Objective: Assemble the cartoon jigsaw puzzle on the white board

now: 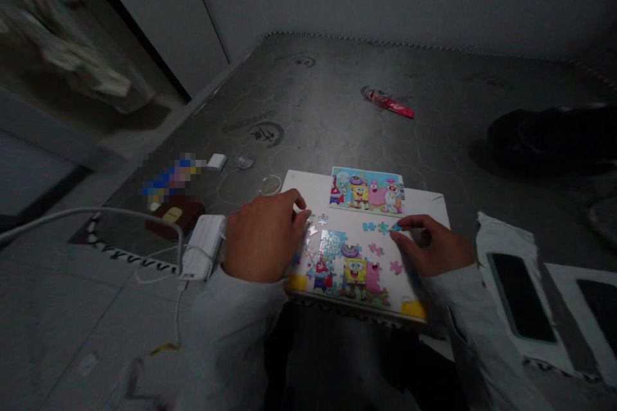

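A white puzzle board [434,202] lies on a grey mattress [328,109] in front of me. On it sits a partly built cartoon jigsaw [349,266], with a colour reference picture [367,191] above it. Loose pieces [376,227] lie between them. My left hand [263,236] rests at the board's left edge, fingers curled and pinched over small pieces near the puzzle's top left. My right hand [434,245] lies on the board's right side, thumb and forefinger pinching a blue piece [396,227].
A white charger with cable [202,247] and a dark red wallet-like item [173,215] lie left of the board. A small white box [216,161], a clear lid [270,184] and a red wrapper [388,103] lie farther off. Two phones [520,295] rest on white cloth at right; a dark garment [554,135] lies beyond.
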The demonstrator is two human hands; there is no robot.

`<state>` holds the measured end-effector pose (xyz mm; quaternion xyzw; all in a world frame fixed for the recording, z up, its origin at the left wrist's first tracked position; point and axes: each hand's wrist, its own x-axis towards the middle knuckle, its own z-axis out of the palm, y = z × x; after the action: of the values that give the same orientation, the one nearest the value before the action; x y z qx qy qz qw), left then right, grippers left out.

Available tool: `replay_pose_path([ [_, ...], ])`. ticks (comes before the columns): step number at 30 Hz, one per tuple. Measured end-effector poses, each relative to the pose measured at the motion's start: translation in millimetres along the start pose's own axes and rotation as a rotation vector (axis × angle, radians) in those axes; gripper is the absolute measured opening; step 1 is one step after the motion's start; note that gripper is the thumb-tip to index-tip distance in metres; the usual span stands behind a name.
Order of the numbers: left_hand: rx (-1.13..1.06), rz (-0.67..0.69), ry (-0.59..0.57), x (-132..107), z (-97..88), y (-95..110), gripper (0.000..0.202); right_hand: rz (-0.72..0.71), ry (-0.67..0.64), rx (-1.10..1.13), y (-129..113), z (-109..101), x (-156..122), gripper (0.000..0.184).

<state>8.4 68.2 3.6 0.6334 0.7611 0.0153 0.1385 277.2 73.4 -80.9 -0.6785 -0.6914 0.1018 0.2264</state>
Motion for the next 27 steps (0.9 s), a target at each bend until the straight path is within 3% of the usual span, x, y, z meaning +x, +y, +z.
replay_pose_path([
  [9, 0.012, 0.104, -0.109, 2, 7.7, 13, 0.025, 0.061, -0.005, 0.126, -26, -19, -4, 0.032],
  [16, 0.048, 0.17, -0.197, 4, 25.8, 31, 0.032, -0.002, -0.213, 0.314, -47, 13, -10, 0.023],
  [21, 0.044, 0.162, -0.197, 6, 32.0, 30, 0.032, -0.152, -0.12, 0.28, -43, 36, -4, 0.02],
  [27, 0.033, 0.167, -0.201, 6, 31.9, 29, 0.029, -0.278, -0.11, 0.148, -44, 38, -2, 0.019],
])
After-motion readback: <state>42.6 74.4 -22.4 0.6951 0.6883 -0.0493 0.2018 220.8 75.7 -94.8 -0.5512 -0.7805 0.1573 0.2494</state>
